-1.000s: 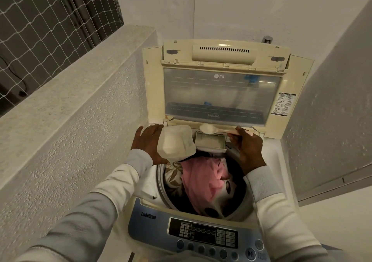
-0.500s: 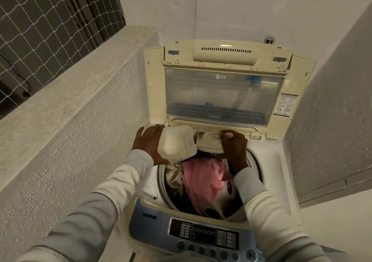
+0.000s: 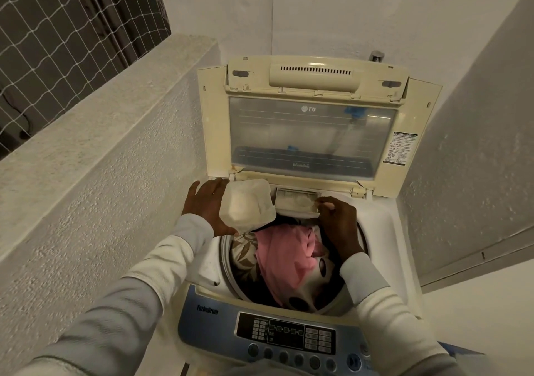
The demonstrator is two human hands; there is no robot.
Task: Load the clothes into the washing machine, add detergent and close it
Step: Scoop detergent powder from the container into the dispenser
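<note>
The top-loading washing machine (image 3: 384, 231) stands with its lid (image 3: 312, 132) raised against the back wall. Pink and patterned clothes (image 3: 284, 255) fill the drum. My left hand (image 3: 206, 205) holds a white detergent container (image 3: 247, 205) tilted over the drum's rear left rim. The small detergent drawer (image 3: 294, 200) at the back of the opening is pulled out and has white powder in it. My right hand (image 3: 339, 222) is at the drawer's front right corner, fingers curled around a small pale spoon that is mostly hidden.
The blue control panel (image 3: 286, 333) runs along the near edge. A rough waist-high wall with a ledge (image 3: 101, 121) hems the machine in on the left, under a netted window (image 3: 57, 43). A grey wall (image 3: 476, 158) stands close on the right.
My right hand brought a heaped spoon over the drawer, tipped it there, then drew back to the drawer's right corner. Powder now shows in the drawer. My left hand stayed put.
</note>
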